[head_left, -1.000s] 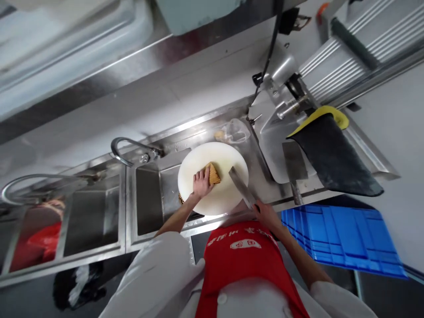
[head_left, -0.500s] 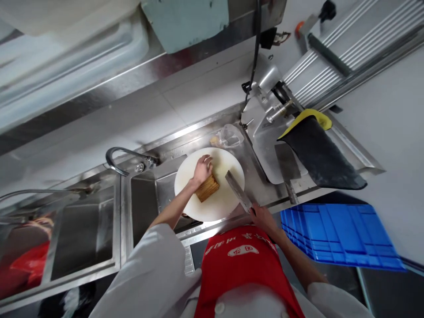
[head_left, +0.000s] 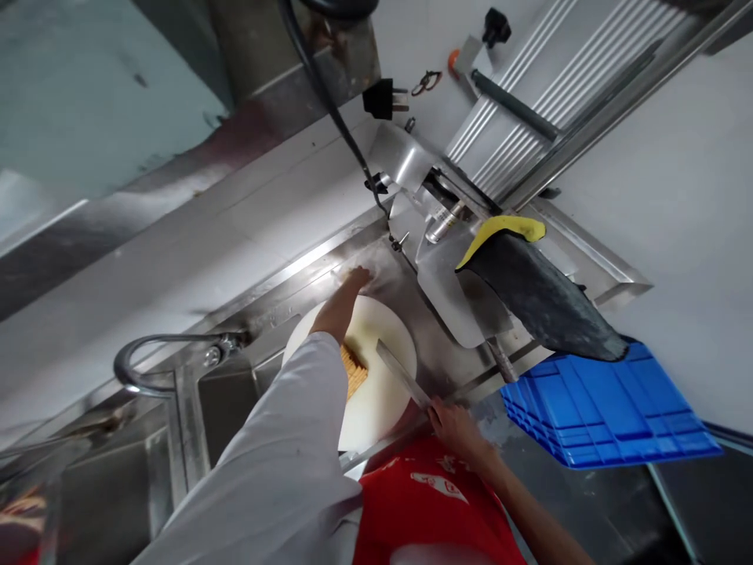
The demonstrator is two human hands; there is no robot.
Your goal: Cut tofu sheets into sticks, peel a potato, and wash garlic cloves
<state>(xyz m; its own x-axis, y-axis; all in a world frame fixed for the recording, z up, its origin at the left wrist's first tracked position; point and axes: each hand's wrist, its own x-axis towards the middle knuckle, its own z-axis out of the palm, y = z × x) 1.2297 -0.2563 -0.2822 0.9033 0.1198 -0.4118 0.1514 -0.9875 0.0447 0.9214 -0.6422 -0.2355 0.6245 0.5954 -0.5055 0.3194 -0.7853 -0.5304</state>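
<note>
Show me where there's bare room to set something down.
Bare steel shows between the white board and metal machine; the board is bare either side of the knife. It's crowded where the left sleeve overhangs brown slices.

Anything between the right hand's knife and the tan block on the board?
Nothing visible: only bare white board separates the knife in the right hand from the tan block. The left sleeve hides the block's left part; can't tell whether it touches.
</note>
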